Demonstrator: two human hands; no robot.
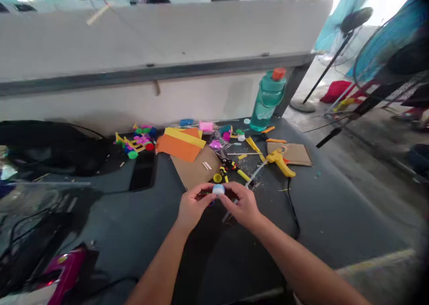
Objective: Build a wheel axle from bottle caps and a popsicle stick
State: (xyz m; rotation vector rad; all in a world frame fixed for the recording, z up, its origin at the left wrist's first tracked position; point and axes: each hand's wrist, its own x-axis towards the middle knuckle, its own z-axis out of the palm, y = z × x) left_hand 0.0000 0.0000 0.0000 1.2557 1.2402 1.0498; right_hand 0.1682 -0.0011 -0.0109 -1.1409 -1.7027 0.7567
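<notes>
Between the fingertips of both hands is a small white and light-blue cap (pixel 218 190), held above the dark table. My left hand (pixel 195 206) pinches it from the left side. From the right, my right hand (pixel 241 205) grips the same cap with thumb and finger. A translucent glue stick (pixel 256 175) runs from the nozzle of a yellow glue gun (pixel 280 161) down behind my right hand. Just beyond the fingers lie a small yellow cup (pixel 217 178) and black-and-yellow pliers (pixel 241 174).
Orange sheets (pixel 181 148) lie on cardboard (pixel 192 173) behind the hands. A phone (pixel 143 173) and colourful small wheeled toys (pixel 137 140) are to the left. At the back right stands a teal bottle (pixel 266 102). The glue gun's black cord (pixel 295 211) trails down the right side.
</notes>
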